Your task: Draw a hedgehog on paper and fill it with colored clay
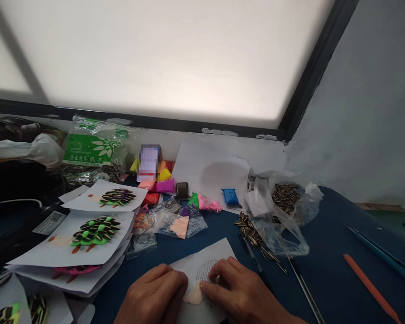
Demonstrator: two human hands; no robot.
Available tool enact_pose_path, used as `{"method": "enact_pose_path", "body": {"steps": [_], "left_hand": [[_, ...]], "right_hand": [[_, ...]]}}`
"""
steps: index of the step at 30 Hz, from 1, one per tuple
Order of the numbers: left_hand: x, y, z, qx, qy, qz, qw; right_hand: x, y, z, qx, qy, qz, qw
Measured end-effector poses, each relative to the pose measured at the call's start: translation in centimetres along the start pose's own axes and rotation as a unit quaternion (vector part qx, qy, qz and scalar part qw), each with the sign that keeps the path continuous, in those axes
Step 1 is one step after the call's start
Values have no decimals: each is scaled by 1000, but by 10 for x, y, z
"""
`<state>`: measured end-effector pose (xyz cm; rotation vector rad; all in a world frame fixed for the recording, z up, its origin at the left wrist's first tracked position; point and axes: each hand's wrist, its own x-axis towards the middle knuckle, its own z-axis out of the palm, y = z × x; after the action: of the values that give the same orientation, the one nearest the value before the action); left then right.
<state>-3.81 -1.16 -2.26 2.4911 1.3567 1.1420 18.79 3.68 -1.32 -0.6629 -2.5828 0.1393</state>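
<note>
A sheet of white paper (222,252) lies on the table, with an oval pencil drawing (205,269) filled with short strokes. Flattened peach modelling clay (194,294) covers the lower left of the drawing. My left hand (157,290) is closed at the paper's left edge, fingers curled together beside the clay. Over the drawing's right side, my right hand (238,288) is bent with thumb and forefinger apart, the thumb tip touching the clay. Parts of the drawing and clay are hidden under the fingers.
Finished seed-and-clay hedgehog pictures (97,234) are stacked at left. Clay packets (165,185) and a phone (149,162) stand behind. Sunflower seeds (249,229) lie near a plastic bag (286,216). Pens (305,288) and an orange strip (369,285) are at right.
</note>
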Motion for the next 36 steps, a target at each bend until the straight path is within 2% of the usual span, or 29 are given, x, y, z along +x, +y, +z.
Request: {"method": "enact_pose_path", "body": {"steps": [8, 11, 15, 18, 22, 25, 28, 36], "left_hand": [[1, -1, 3, -8, 37, -2, 999], [1, -2, 4, -10, 43, 1, 999], [0, -3, 5, -8, 47, 3, 999], [-1, -4, 6, -6, 53, 4, 999], [-1, -5, 8, -7, 56, 12, 998], [-2, -7, 9, -7, 57, 16, 998], [-2, -7, 9, -4, 57, 17, 998], [0, -4, 5, -4, 47, 19, 999]], "right_hand": [[-1, 5, 1, 63, 28, 9, 998], [-3, 6, 8, 35, 57, -8, 998], [-4, 7, 12, 3, 47, -21, 999], [-2, 7, 9, -6, 79, -28, 996], [-1, 6, 6, 3, 31, -15, 999], [-3, 6, 11, -12, 62, -18, 998], [-4, 6, 16, -26, 57, -16, 998], [1, 3, -1, 4, 12, -10, 1000]]}}
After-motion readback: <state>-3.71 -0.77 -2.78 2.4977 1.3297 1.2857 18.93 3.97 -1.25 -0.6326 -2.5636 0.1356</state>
